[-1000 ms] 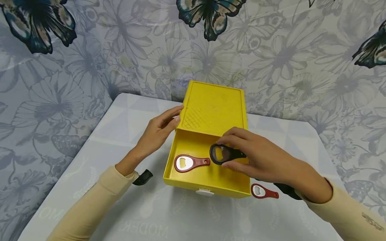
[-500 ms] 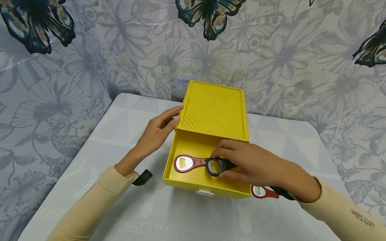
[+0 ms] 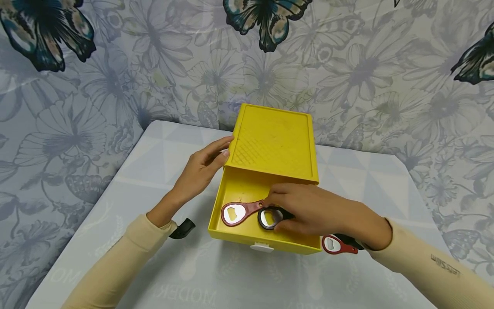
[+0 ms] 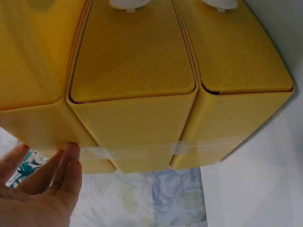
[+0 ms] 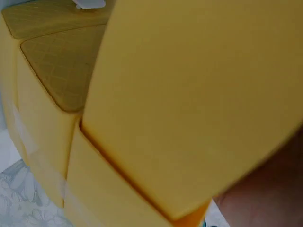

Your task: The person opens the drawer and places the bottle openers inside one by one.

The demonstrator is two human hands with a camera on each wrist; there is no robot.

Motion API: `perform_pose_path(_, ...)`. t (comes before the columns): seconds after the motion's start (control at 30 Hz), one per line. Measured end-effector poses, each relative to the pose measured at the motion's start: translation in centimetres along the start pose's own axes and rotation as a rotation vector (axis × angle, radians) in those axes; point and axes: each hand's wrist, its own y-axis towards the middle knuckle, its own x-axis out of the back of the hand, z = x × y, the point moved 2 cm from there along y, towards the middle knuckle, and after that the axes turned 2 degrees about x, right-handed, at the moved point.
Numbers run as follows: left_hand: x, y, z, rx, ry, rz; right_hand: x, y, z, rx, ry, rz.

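In the head view my right hand (image 3: 308,208) reaches into the pulled-out yellow drawer (image 3: 231,234) and pinches a black bottle opener (image 3: 265,218), whose handle is hidden under the fingers. A red bottle opener (image 3: 233,213) lies in the drawer to the left, its handle end right at my fingertips. My left hand (image 3: 202,169) rests with extended fingers against the left side of the yellow drawer unit (image 3: 275,141). In the left wrist view those fingers (image 4: 71,177) touch the unit's side wall. The right wrist view shows my right hand (image 5: 265,189) partly, behind the drawer wall.
Another red bottle opener (image 3: 335,244) lies on the table (image 3: 162,266) right of the drawer, partly covered by my right wrist. Below the pulled-out drawer are two closed drawers (image 4: 135,52) with white knobs, and clear tape (image 4: 184,146) runs across the unit's side. A patterned cloth (image 3: 366,86) hangs behind.
My right hand has moved left and down into the drawer with the black opener. The red opener inside has turned slightly, its handle end swinging away from me. My left hand has stayed put.
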Motion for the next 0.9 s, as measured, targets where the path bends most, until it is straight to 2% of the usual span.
perform_pose_path(0.2, -0.02, 0.01, -0.06, -0.012, -0.004, 0.002, -0.27, 0.79, 0.08, -0.034, -0.064, -0.055)
perform_pose_path(0.5, -0.04, 0.11, -0.09, -0.018, -0.009, 0.009, -0.52, 0.61, -0.19, -0.088, -0.126, -0.074)
perform_pose_path(0.9, 0.01, 0.0, -0.03, -0.011, -0.011, 0.004, 0.23, 0.26, 0.11, -0.053, -0.102, -0.168)
